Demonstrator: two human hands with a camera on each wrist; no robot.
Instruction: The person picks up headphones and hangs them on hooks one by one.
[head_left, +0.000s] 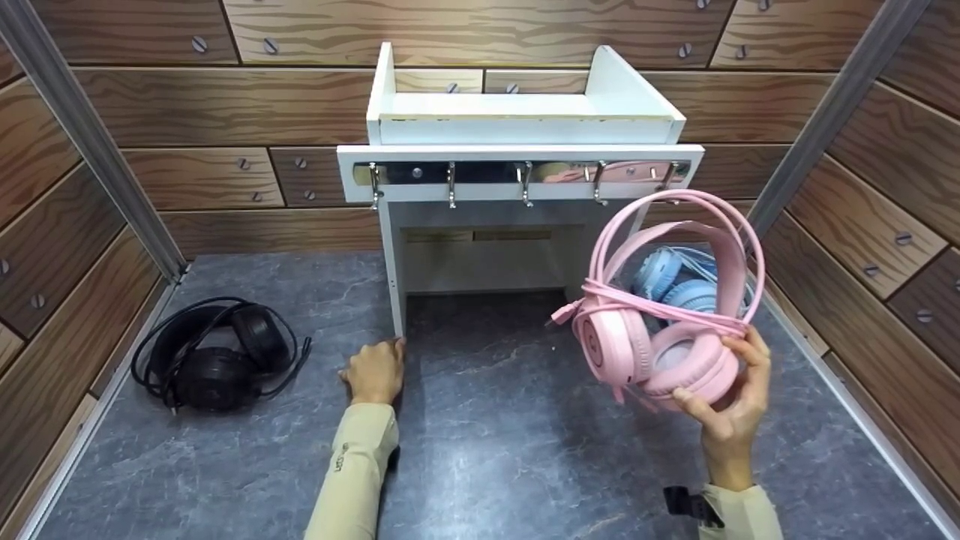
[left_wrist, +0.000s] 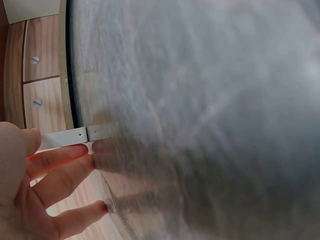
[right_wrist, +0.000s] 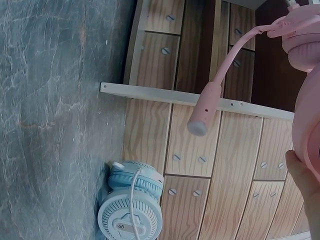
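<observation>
My right hand [head_left: 739, 397] holds a pink headset [head_left: 615, 345] by one ear cup, raised in front of the right side of a white shelf rack [head_left: 525, 153]. Its pink cable is wound around the body, and the microphone boom [right_wrist: 206, 107] shows in the right wrist view. My left hand [head_left: 375, 373] grips the lower front end of the rack's left side panel [head_left: 391, 285], thumb and fingers on opposite sides of it in the left wrist view. Several metal hooks [head_left: 527, 184] line the rack's front board.
A black headset [head_left: 214, 375] with a looped cable lies on the grey marbled surface [head_left: 480, 465] at left. Behind the pink one, a light blue headset [right_wrist: 132, 215] lies beside the rack. Wood-patterned walls [head_left: 225, 105] with metal corner posts enclose the space.
</observation>
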